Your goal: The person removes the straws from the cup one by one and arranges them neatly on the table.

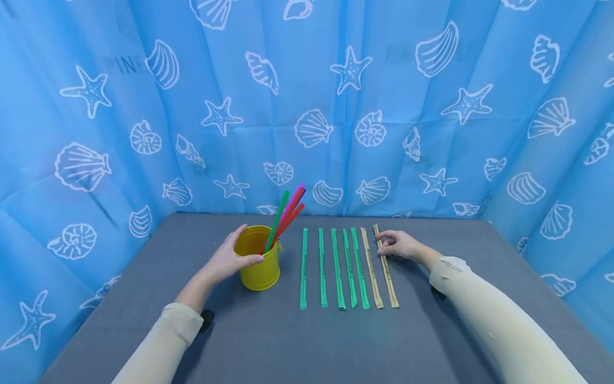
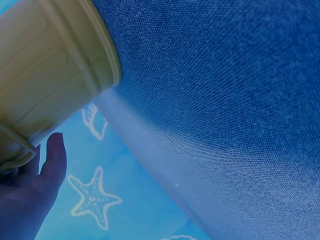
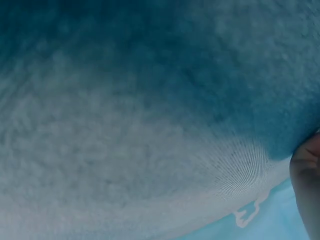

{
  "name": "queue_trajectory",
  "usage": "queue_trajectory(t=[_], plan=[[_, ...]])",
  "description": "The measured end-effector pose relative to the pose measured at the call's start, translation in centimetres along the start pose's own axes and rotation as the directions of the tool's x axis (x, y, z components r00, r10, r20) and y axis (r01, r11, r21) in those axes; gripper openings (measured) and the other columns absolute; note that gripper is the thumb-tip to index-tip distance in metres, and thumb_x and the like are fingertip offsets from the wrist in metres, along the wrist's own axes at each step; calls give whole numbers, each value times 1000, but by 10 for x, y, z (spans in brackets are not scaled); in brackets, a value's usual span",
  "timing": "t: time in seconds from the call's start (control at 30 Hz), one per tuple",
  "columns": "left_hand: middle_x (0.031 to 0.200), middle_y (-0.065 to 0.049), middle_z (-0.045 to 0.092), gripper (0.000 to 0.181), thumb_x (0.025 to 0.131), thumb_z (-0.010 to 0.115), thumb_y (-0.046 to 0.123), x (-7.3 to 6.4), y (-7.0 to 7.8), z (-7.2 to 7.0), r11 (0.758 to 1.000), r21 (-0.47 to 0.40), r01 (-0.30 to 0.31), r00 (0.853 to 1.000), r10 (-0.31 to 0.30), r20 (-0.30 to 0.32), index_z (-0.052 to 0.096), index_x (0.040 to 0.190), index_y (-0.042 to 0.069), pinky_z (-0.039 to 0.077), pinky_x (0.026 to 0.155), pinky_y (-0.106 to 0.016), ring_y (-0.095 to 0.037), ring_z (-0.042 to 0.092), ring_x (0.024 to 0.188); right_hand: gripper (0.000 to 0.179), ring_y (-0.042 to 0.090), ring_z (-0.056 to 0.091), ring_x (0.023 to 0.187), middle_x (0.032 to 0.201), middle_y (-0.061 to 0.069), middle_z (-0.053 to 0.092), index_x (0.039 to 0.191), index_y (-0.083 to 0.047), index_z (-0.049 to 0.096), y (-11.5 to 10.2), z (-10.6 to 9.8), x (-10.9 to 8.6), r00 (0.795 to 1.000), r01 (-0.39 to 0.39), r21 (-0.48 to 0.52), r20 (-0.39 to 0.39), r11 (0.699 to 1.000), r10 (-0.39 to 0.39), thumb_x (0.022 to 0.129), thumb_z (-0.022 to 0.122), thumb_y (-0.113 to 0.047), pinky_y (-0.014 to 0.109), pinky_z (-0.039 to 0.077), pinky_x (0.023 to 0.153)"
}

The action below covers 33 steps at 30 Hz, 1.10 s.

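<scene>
My left hand (image 1: 232, 260) holds a small yellow metal bucket (image 1: 261, 273), thumb on the near side and fingers at the far rim. Several drinking straws (image 1: 288, 213) in green, red and pink lean out of it to the right. In the left wrist view the bucket (image 2: 55, 65) shows its side and wire handle, with fingers (image 2: 54, 160) beside it. My right hand (image 1: 403, 245) pinches the upper part of the rightmost tan paper-wrapped straw (image 1: 389, 282). Only part of that hand (image 3: 306, 175) shows at the right wrist view's edge; the straw is out of that view.
Left of the held straw lie another tan wrapped straw (image 1: 372, 274) and several green wrapped straws (image 1: 337, 266), roughly parallel in a row. They rest on a grey cloth-covered table (image 1: 345, 346). A blue curtain (image 1: 307, 64) with white shells and starfish stands behind and at both sides.
</scene>
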<state>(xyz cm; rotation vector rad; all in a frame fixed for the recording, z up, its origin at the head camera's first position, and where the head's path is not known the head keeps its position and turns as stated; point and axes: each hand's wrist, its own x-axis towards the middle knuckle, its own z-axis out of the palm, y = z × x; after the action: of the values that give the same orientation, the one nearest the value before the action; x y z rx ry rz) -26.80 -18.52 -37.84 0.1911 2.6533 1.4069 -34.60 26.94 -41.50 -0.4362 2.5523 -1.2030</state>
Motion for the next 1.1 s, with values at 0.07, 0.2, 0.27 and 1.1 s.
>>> queue_trajectory(t=[0.07,0.2,0.27,1.1], plan=[[157,-19,16,105,79,76,51,0,0,1,1000,-1,1,1000,-1,-1,14,156,14,25,105,-67,-41,21,139,51,15,49,67,76,5,58,134,16,43,1,1,0,1000,12,-20,8,1000,-11,93,64,-5,29,40,62],[157,-19,16,103,80,75,49,1,1,3,1000,7,1,1000,-1,-7,14,156,14,26,105,-67,-41,21,139,52,14,50,68,78,4,60,135,17,42,2,-1,-3,999,22,-58,32,998,-20,94,64,-8,28,41,64],[157,-19,16,103,81,75,48,2,2,4,1000,9,-6,1000,6,1,14,156,13,25,105,-67,-42,21,139,55,15,50,66,76,4,58,137,16,40,3,-4,-7,999,20,-92,50,996,-15,94,64,-9,29,41,62],[157,-20,15,103,82,75,47,-1,1,3,1000,7,-13,1000,13,-7,12,156,12,24,106,-68,-42,19,140,93,20,41,79,86,8,45,149,9,24,-2,-6,-16,970,67,-357,241,932,22,83,78,-28,34,33,71]])
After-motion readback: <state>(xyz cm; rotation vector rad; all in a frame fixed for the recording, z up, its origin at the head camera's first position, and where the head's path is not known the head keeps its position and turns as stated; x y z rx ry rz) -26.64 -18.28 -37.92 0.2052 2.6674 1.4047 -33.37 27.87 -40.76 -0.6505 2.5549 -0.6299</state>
